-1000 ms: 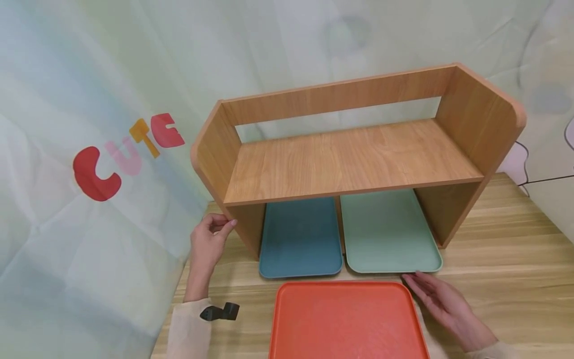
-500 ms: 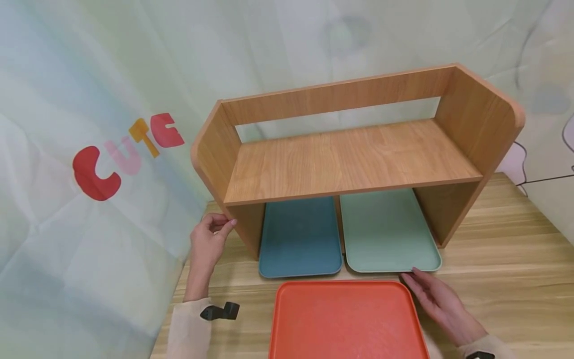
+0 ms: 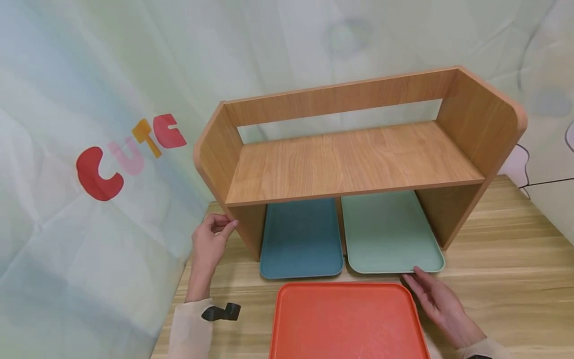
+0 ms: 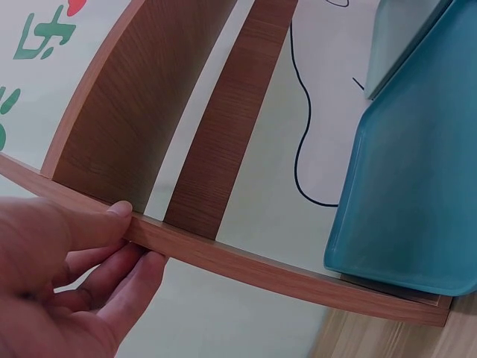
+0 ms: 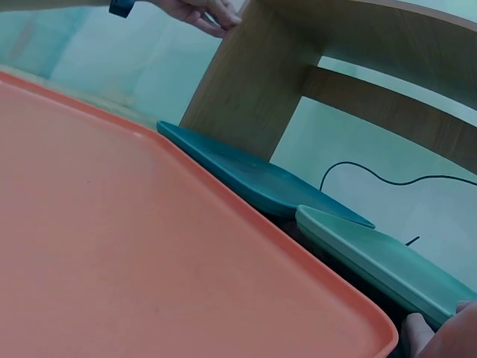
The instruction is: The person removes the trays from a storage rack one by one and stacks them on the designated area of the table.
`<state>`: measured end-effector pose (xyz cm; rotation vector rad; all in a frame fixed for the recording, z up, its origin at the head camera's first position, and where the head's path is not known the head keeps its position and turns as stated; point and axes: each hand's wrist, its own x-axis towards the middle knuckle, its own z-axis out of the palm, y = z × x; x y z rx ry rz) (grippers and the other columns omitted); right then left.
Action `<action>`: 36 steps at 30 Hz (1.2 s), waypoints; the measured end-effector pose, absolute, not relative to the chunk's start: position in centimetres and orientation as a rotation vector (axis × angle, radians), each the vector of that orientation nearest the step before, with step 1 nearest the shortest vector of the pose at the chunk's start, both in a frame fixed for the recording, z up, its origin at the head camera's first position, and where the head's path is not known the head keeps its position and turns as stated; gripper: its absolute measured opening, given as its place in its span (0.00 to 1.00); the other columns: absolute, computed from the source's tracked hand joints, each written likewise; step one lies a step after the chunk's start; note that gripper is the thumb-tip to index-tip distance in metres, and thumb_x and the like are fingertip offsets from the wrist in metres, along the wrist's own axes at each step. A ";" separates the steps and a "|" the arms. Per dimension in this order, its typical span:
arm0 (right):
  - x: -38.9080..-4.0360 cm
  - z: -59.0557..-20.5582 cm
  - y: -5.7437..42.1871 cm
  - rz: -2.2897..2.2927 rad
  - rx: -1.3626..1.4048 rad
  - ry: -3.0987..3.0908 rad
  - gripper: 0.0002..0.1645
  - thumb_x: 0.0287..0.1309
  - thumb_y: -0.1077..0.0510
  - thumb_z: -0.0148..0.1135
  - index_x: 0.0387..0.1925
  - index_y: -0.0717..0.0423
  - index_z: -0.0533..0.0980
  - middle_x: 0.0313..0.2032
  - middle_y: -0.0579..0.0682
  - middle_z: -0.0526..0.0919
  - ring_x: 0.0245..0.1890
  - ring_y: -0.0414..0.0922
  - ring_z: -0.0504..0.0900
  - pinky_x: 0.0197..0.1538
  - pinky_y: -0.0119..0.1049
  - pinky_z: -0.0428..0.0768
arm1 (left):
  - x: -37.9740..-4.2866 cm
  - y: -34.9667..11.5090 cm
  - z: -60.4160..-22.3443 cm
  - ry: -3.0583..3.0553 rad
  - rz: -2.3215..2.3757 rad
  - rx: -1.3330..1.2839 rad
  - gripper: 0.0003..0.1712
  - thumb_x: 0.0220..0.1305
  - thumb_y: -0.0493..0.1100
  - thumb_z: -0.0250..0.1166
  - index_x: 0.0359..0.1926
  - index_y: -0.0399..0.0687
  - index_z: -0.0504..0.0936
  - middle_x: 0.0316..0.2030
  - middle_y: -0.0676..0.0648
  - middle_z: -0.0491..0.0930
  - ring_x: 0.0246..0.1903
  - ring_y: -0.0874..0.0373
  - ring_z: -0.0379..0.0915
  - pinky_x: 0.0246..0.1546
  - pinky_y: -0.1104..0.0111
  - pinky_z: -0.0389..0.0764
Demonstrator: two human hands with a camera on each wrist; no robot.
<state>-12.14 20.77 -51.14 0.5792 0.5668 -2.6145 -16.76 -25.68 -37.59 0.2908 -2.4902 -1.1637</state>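
Observation:
A wooden shelf (image 3: 350,159) stands on the table over a blue tray (image 3: 300,239) and a pale green tray (image 3: 387,234), which lie side by side under it. In front of them lies an orange tray (image 3: 345,324). My left hand (image 3: 211,242) pinches the front edge of the shelf's left side panel (image 4: 223,253) between thumb and fingers (image 4: 112,224). My right hand (image 3: 432,296) lies flat with straight fingers at the orange tray's far right corner, its fingertips touching the green tray's front rim. The right wrist view shows the orange tray (image 5: 134,246) close up, with only a sliver of that hand.
The wooden table (image 3: 506,279) has bare room to the right of the shelf. A pale cloth backdrop with "CUTE" letters (image 3: 125,154) hangs behind and to the left. A black cable (image 3: 538,182) runs along the backdrop at the right.
The right hand has drawn slightly in toward the orange tray's corner. The left hand keeps the same pinch on the shelf panel.

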 end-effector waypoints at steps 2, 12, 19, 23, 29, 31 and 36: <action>-12.2 -51.1 20.7 -2.630 0.576 0.598 0.15 0.69 0.66 0.44 0.32 0.59 0.77 0.35 0.54 0.83 0.37 0.46 0.86 0.50 0.20 0.74 | -16.7 -25.7 -37.6 -2.491 -1.165 0.292 0.13 0.61 0.43 0.67 0.40 0.38 0.79 0.38 0.41 0.82 0.37 0.54 0.78 0.32 0.79 0.72; -12.2 -51.1 20.6 -2.648 0.602 0.715 0.14 0.68 0.66 0.46 0.31 0.57 0.77 0.34 0.54 0.85 0.36 0.45 0.87 0.40 0.18 0.77 | -16.8 -25.6 -37.6 -2.486 -1.183 0.289 0.13 0.61 0.43 0.67 0.40 0.38 0.79 0.39 0.40 0.82 0.38 0.53 0.77 0.32 0.78 0.72; -12.1 -51.2 20.8 -2.622 0.586 0.764 0.16 0.69 0.65 0.46 0.31 0.55 0.79 0.34 0.53 0.86 0.37 0.42 0.87 0.28 0.17 0.76 | -16.7 -25.6 -37.6 -2.488 -1.169 0.285 0.13 0.61 0.43 0.67 0.40 0.38 0.79 0.38 0.40 0.81 0.38 0.53 0.77 0.33 0.79 0.72; -11.8 -51.2 20.8 -2.665 0.545 0.708 0.16 0.69 0.67 0.45 0.31 0.58 0.78 0.34 0.56 0.86 0.38 0.45 0.87 0.45 0.21 0.78 | -16.7 -25.6 -37.6 -2.489 -1.162 0.284 0.13 0.61 0.43 0.67 0.40 0.38 0.79 0.38 0.41 0.81 0.38 0.53 0.78 0.33 0.78 0.72; -11.4 -51.1 20.8 -2.698 0.480 0.682 0.15 0.69 0.67 0.44 0.33 0.59 0.78 0.36 0.57 0.86 0.40 0.46 0.86 0.47 0.23 0.78 | -16.7 -25.6 -37.6 -2.490 -1.170 0.300 0.13 0.61 0.43 0.66 0.40 0.38 0.79 0.39 0.41 0.81 0.38 0.53 0.77 0.32 0.79 0.72; -11.2 -51.1 20.8 -2.711 0.453 0.656 0.15 0.70 0.67 0.43 0.34 0.59 0.78 0.36 0.58 0.86 0.40 0.46 0.86 0.47 0.23 0.78 | -16.7 -25.6 -37.6 -2.490 -1.169 0.301 0.13 0.61 0.43 0.66 0.41 0.38 0.79 0.39 0.40 0.81 0.39 0.52 0.78 0.33 0.79 0.72; -11.0 -50.9 20.9 -2.748 0.379 0.588 0.17 0.70 0.68 0.41 0.35 0.62 0.78 0.39 0.60 0.85 0.42 0.49 0.86 0.52 0.29 0.77 | -16.8 -25.6 -37.6 -2.495 -1.170 0.303 0.13 0.61 0.43 0.66 0.41 0.38 0.79 0.39 0.41 0.81 0.39 0.52 0.78 0.33 0.78 0.72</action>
